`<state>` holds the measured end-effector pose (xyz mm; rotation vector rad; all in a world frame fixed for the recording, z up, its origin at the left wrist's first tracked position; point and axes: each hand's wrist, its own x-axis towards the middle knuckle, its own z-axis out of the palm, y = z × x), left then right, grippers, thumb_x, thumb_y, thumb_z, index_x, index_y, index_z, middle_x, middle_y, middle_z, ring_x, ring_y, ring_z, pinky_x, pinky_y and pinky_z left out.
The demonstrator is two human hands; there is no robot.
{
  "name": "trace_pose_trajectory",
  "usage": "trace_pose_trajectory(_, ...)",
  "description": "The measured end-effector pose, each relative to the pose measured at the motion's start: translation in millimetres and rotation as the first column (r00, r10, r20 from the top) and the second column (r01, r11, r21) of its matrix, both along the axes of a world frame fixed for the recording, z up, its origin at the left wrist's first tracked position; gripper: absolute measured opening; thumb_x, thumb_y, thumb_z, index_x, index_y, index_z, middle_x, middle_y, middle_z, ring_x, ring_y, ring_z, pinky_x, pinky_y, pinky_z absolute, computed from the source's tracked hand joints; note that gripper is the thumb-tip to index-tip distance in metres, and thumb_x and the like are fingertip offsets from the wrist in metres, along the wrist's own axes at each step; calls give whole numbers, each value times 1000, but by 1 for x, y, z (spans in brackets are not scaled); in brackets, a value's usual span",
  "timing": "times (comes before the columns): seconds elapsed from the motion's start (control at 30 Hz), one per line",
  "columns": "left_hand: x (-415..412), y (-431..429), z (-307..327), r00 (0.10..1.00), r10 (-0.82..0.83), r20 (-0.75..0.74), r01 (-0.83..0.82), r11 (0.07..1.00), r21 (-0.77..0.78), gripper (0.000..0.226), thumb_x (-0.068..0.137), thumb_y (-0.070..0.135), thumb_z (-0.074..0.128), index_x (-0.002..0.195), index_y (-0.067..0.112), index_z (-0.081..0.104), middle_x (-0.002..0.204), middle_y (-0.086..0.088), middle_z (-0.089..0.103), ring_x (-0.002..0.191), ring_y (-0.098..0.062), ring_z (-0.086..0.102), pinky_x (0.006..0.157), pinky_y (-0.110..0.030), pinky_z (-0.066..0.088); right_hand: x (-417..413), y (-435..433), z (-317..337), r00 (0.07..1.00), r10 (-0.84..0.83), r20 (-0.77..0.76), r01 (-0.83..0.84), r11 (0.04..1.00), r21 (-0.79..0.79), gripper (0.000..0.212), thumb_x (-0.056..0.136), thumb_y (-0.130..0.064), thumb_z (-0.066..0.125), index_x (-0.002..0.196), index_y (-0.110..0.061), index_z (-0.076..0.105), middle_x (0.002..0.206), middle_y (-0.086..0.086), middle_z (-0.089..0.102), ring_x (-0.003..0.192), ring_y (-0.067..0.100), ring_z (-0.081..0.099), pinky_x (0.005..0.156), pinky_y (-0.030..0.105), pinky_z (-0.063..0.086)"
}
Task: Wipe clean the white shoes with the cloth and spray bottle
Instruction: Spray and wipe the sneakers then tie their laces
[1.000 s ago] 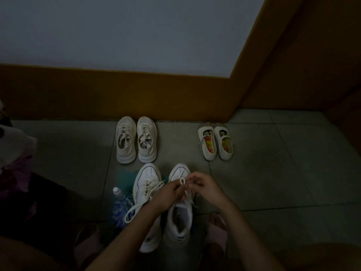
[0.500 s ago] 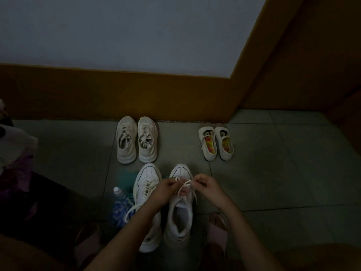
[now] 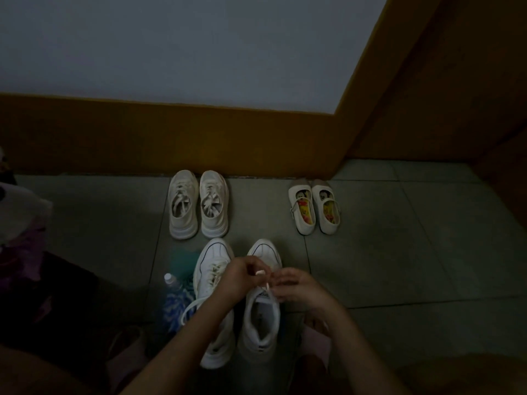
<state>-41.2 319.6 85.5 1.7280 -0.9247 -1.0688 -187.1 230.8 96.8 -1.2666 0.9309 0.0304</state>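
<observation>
I'm on laces: left hand (image 3: 239,276), right hand (image 3: 299,286) grips pinch the lace (image 3: 267,287); next needs cloth (image 3: 174,306) and spray bottle (image 3: 171,280).

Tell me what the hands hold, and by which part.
The left hand and right hand each pinch the white lace above the tongue of the sneaker.

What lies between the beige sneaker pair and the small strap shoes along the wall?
Nothing but bare grey floor tile, as the head view shows.
</observation>
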Motion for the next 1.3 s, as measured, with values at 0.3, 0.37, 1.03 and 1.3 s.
trace_pose_trajectory(0.3, -8, 5, 5, 755, -160, 636, 205, 979, 4, 19, 80, 18, 60, 97, 13, 55, 95, -7, 64, 84, -25, 62, 70, -37, 45, 10, 6, -14, 1000, -30, -8, 29, 994, -109, 26, 90, 10, 46, 87, -13, 60, 72, 0, 61, 51, -1, 58, 55, 18, 47)
trace_pose_trajectory(0.37, -12, 7, 2, 805, -140, 577, 190, 981, -26, 17, 80, 18, 60, 96, 14, 56, 95, -5, 64, 85, -22, 62, 72, -37, 47, 9, 6, -17, 999, -41, 31, 44, 993, -106, 25, 91, 9, 46, 101, -10, 59, 77, 1, 63, 54, -1, 60, 56, 17, 48)
trace_pose_trajectory(1.03, -8, 14, -4, 958, -36, 285, 53, 997, -52, 25, 78, 11, 66, 75, 36, 62, 78, 11, 69, 76, 3, 64, 75, -27, 53, 4, -4, -20, 999, -41, 30, 45, 983, -178, 18, 85, 7, 58, 101, 3, 65, 62, -10, 68, 57, -6, 60, 55, 9, 44)
trace_pose_trajectory(1.3, 6, 32, 10, 936, 224, 272, -229, 973, -13, 25, 79, 14, 68, 67, 35, 63, 75, 15, 68, 74, 2, 62, 70, -16, 48, -14, -11, -38, 972, 15, -234, -82, 957, -278, 20, 84, -3, 64, 68, -14, 64, 53, -2, 54, 44, 1, 44, 46, 12, 36)
